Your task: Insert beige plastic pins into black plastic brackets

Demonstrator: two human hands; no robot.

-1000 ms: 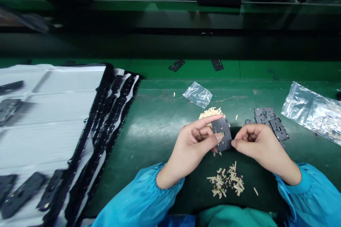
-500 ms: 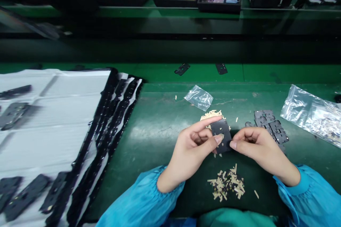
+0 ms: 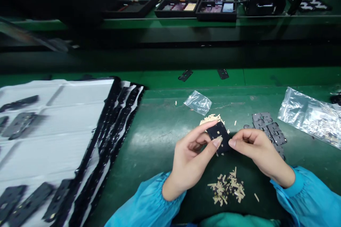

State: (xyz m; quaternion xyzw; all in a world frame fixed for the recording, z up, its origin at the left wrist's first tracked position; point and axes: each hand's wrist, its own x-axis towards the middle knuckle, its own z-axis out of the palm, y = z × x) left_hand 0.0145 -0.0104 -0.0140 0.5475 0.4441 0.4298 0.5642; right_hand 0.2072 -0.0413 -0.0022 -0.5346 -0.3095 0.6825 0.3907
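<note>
The left hand (image 3: 193, 159) pinches a black plate (image 3: 220, 136) over the green worktop (image 3: 170, 138), its fingers covering part of it, while the curled right hand (image 3: 257, 150) sits at its edge, contact unclear, and the plate partly hides a heap of beige scraps (image 3: 210, 119).

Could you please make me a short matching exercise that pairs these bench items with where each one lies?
Items:
1. Black plastic plate
2. Loose beige strips
3. Clear zip bag
4. Heap of dark plates

Places:
A. Between the left hand and right hand
B. Far right of the view
C. Just beyond the right hand
D. Below both hands, nearest the body

Right pairs: 1-A, 2-D, 3-B, 4-C
</note>
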